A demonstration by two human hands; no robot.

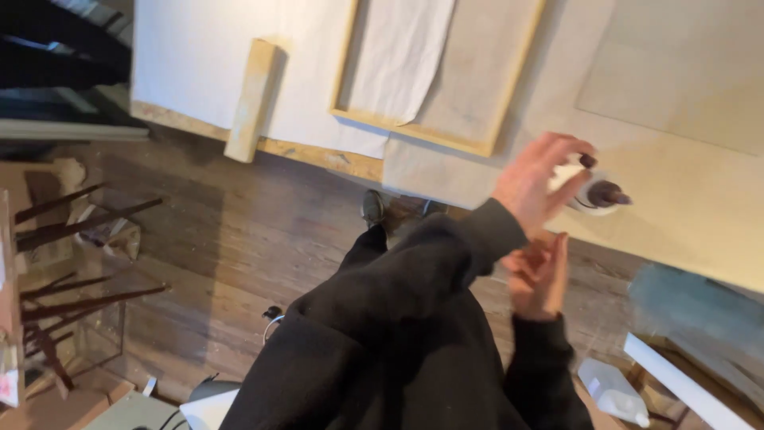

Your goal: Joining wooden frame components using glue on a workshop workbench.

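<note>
Touching left-hand fingers: dark-capped bottle

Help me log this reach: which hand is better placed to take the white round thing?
Left: the left hand is at the white round thing, fingers spread; the right hand sits lower, apart.

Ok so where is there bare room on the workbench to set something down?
Free: the pale workbench to the right of the wooden frame, beyond the tape roll, and the white sheet left of the wood block. Crowded: inside the frame, where paper lies, and around the left hand by the roll.
</note>
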